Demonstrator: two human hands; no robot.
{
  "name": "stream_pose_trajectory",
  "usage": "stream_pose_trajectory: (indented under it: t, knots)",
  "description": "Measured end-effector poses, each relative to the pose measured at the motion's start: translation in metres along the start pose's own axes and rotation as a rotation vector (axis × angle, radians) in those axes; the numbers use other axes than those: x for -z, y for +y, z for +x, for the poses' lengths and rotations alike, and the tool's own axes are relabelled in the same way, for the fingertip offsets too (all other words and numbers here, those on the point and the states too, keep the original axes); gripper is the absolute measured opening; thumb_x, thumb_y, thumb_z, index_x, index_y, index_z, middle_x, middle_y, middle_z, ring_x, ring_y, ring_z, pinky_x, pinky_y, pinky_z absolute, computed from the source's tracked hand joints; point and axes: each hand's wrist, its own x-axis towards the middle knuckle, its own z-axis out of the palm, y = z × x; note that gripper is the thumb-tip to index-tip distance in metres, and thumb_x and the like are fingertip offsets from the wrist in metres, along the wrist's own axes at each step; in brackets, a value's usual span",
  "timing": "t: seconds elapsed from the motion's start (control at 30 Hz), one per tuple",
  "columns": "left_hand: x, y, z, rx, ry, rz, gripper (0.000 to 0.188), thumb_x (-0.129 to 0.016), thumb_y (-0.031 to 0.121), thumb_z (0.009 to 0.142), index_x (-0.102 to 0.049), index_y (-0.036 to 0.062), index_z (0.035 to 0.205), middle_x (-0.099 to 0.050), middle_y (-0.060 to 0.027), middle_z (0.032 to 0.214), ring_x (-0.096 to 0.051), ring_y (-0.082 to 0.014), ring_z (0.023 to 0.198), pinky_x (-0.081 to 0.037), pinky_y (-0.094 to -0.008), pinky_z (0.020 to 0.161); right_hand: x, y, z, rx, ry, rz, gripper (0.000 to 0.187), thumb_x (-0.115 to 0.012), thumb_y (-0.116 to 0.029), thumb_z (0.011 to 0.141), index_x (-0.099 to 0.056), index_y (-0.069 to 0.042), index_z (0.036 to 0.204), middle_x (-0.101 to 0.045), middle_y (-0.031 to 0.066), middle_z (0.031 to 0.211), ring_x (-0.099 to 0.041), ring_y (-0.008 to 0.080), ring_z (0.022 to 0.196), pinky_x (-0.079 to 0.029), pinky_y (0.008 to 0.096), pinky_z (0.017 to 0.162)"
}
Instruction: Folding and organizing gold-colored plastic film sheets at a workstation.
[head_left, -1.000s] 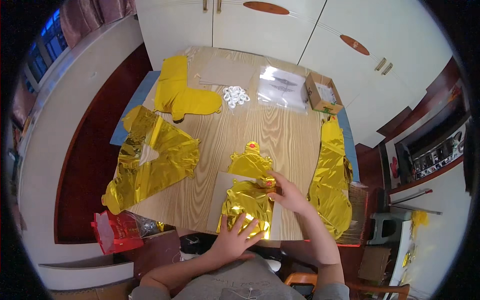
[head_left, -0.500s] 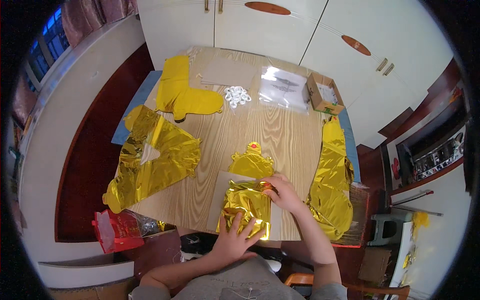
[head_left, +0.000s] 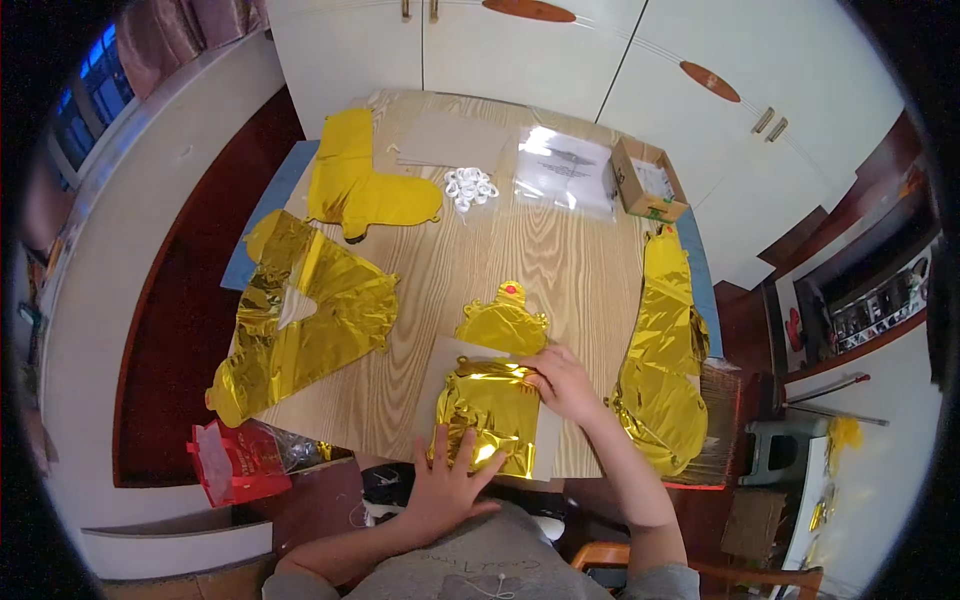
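Note:
A gold foil balloon [head_left: 487, 418] lies in front of me, its lower part folded into a wrinkled rectangle over a pale cardboard sheet [head_left: 428, 420]. A rounded gold foil piece with a red spot [head_left: 502, 322] extends past the sheet's far edge; whether it joins the folded part is hidden. My left hand [head_left: 455, 487] rests on the near left of the foil, fingers spread. At the fold's far right corner, my right hand [head_left: 563, 385] has its fingers closed on the foil edge.
More flat gold foil balloons lie at the far left [head_left: 360, 180], left [head_left: 310, 320] and right [head_left: 660, 350]. Along the back are cardboard sheets [head_left: 450, 140], white ribbon rolls [head_left: 468, 188], clear plastic bags [head_left: 565, 175] and a small cardboard box [head_left: 648, 180]. A red bag [head_left: 240, 465] sits below the table's left edge.
My left hand has slid slightly left and nearer to me across the foil. The folded foil's far edge now lies flatter and straighter, with my right hand still at its corner.

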Motion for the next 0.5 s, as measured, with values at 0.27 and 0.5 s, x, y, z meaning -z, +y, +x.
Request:
stream_pose_trajectory:
  t: [0.27, 0.5]
  knots:
    - [-0.004, -0.028, -0.014, 0.067, 0.014, 0.079, 0.092, -0.061, 0.071, 0.072, -0.046, 0.009, 0.138, -0.035, -0.0238, 0.145, -0.029, -0.0412, 0.138, -0.021, -0.0758, 0.099, 0.001, -0.002, 0.001, -0.012, 0.004, 0.015, 0.029, -0.065, -0.011, 0.084, -0.063, -0.009, 0.113, -0.062, 0.0115, 0.092, -0.056, 0.0331, 0.093, -0.046, 0.0408, 0.084]
    - [-0.004, -0.052, -0.029, 0.13, 0.058, 0.095, 0.094, -0.059, 0.068, 0.075, -0.043, -0.0012, 0.136, -0.039, -0.022, 0.144, -0.032, -0.0378, 0.138, -0.022, -0.067, 0.106, 0.002, -0.004, 0.002, 0.008, 0.002, 0.012, 0.03, -0.064, -0.008, 0.084, -0.063, -0.01, 0.114, -0.06, 0.0113, 0.089, -0.055, 0.0327, 0.091, -0.046, 0.0403, 0.084]
